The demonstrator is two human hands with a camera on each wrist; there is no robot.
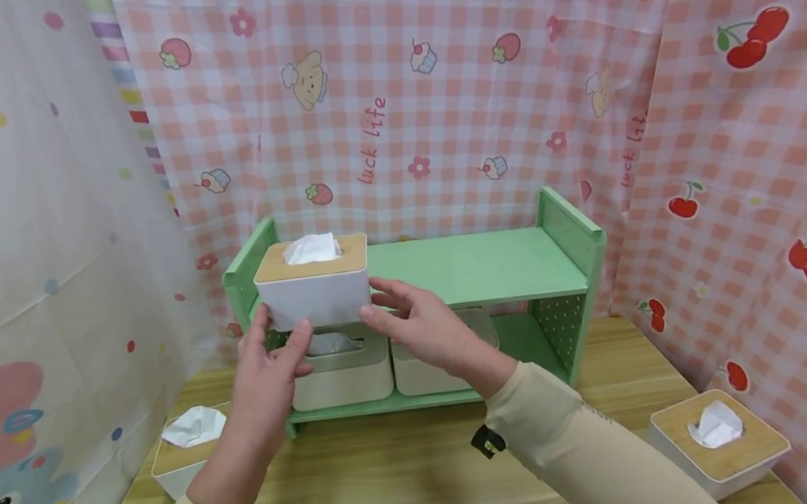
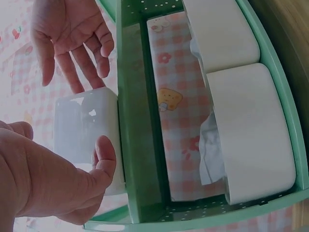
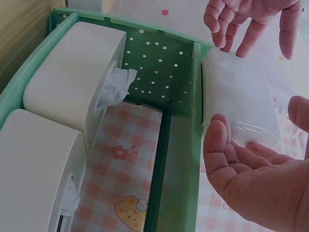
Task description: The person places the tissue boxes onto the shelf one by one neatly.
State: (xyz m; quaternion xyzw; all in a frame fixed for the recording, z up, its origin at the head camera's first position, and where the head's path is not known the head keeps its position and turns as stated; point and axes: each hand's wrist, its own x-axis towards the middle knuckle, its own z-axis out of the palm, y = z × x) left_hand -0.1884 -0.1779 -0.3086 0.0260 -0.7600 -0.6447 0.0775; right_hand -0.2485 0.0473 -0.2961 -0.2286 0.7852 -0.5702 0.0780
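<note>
A white tissue box with a wooden lid (image 1: 314,296) stands at the left end of the green rack's upper shelf (image 1: 477,265), a white tissue poking out of its slot. At the box's left end is my left hand (image 1: 268,380), thumb before the front face and fingers by the side. My right hand (image 1: 428,326) is at the opposite end, its fairly straight fingertips against or very close to the box. Neither hand wraps round it. In both wrist views the box (image 2: 87,125) sits against the shelf board, between the two hands (image 3: 256,179).
Two cream tissue boxes, a left one (image 1: 343,381) and a right one (image 1: 424,370), stand side by side on the lower shelf. Further wood-lidded boxes sit on the wooden table (image 1: 394,477) at far left (image 1: 177,464) and far right (image 1: 724,452). Patterned curtains (image 1: 420,106) surround the table.
</note>
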